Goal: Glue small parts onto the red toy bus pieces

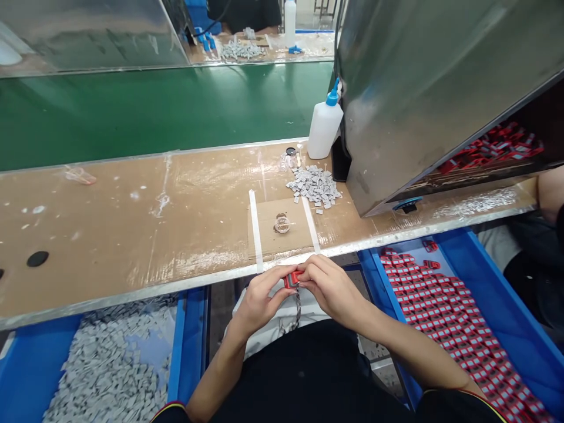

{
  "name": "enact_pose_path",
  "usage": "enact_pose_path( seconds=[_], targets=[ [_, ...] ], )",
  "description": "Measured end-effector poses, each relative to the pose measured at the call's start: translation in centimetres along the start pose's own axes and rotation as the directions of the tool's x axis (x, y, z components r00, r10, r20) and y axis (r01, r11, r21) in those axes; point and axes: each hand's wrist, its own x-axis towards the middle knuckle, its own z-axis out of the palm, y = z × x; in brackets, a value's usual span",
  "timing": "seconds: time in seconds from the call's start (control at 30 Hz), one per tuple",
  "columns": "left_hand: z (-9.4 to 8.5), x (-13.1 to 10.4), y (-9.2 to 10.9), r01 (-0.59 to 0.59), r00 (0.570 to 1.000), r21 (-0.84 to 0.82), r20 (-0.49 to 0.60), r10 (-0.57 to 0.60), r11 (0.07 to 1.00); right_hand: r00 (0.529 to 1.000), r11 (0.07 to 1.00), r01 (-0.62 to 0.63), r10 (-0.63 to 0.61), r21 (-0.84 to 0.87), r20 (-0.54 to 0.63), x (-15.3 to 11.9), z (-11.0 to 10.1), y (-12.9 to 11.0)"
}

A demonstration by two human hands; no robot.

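Note:
Between my two hands, over my lap just in front of the bench edge, is a small red plastic part (291,279) with a grey face. My left hand (259,296) pinches it from the left with thumb and fingers. From the right, my right hand (324,285) has its fingertips closed on the same part. Whether the right fingers also hold a small grey piece is hidden. Beyond the hands, a small clear dish (282,223) with a thin stick lies on a cardboard square (291,241) edged by white tape strips. A pile of small grey pieces (315,185) lies behind it.
A white bottle with blue nozzle (325,129) stands beside a metal cabinet (396,106). Blue bins flank me: grey pieces (114,358) left, rows of red parts (445,311) right. A green belt (176,106) runs behind the bench (132,229). Other people sit opposite and at right.

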Motion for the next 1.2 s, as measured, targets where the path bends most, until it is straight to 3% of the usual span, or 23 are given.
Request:
enact_pose_path(
  seconds=[0.2, 0.4, 0.5, 0.63, 0.77, 0.83, 0.9, 1.0, 1.03, 1.07, 1.1, 1.2],
  targets=[
    [0.1, -0.6, -0.5, 0.018, 0.999, 0.039, 0.039, -0.019, 0.999, 0.996, 0.994, -0.083, 0.086, 0.07, -0.035, -0.6, 1.4, 0.6],
    [0.3, -1.6, -0.6, 0.175, 0.977, 0.014, 0.121, -0.175, 0.985, 0.979, 0.974, -0.196, 0.187, 0.113, 0.085, -2.2, 1.4, 0.3],
    [0.1, -1.4, -0.1, 0.201, 0.96, -0.014, 0.201, -0.194, 0.979, 0.969, 0.97, -0.235, 0.228, 0.065, 0.098, -3.1, 1.4, -0.4],
    [0.0, -0.6, 0.5, 0.17, 0.953, -0.047, 0.262, -0.152, 0.984, 0.968, 0.968, -0.25, 0.25, 0.016, -0.004, -4.0, 1.6, -1.2],
    [0.7, 0.2, 0.6, 0.153, 0.947, -0.102, 0.299, -0.116, 0.983, 0.948, 0.959, -0.267, 0.279, 0.092, -0.157, -5.4, 2.0, -2.2],
    [1.1, 0.5, 0.4, 0.236, 0.913, -0.165, 0.376, -0.16, 0.958, 0.918, 0.933, -0.319, 0.348, 0.167, -0.189, -6.6, 1.8, -2.6],
    [1.3, 0.8, -0.2, 0.374, 0.847, -0.233, 0.48, -0.229, 0.898, 0.881, 0.892, -0.381, 0.43, 0.243, -0.199, -7.7, 0.6, -2.6],
    [0.8, 1.2, -1.7, 0.534, 0.763, -0.24, 0.551, -0.339, 0.811, 0.776, 0.833, -0.528, 0.552, 0.164, -0.305, -9.5, -4.9, -0.4],
    [0.5, 1.5, -2.3, 0.566, 0.74, -0.217, 0.559, -0.374, 0.795, 0.695, 0.768, -0.638, 0.602, 0.048, -0.394, -10.1, -7.6, 1.1],
    [0.2, 1.8, -2.8, 0.593, 0.715, -0.195, 0.573, -0.4, 0.781, 0.568, 0.615, -0.785, 0.666, -0.075, -0.484, -10.6, -10.7, 2.9],
    [-0.2, 2.2, -3.3, 0.613, 0.695, -0.183, 0.588, -0.414, 0.769, 0.472, 0.512, -0.854, 0.686, -0.094, -0.554, -11.1, -13.9, 4.9],
    [-0.5, 3.5, -3.8, 0.637, 0.633, -0.16, 0.667, -0.393, 0.754, 0.285, 0.311, -0.947, 0.692, -0.082, -0.664, -11.6, -22.6, 11.6]
  ],
)
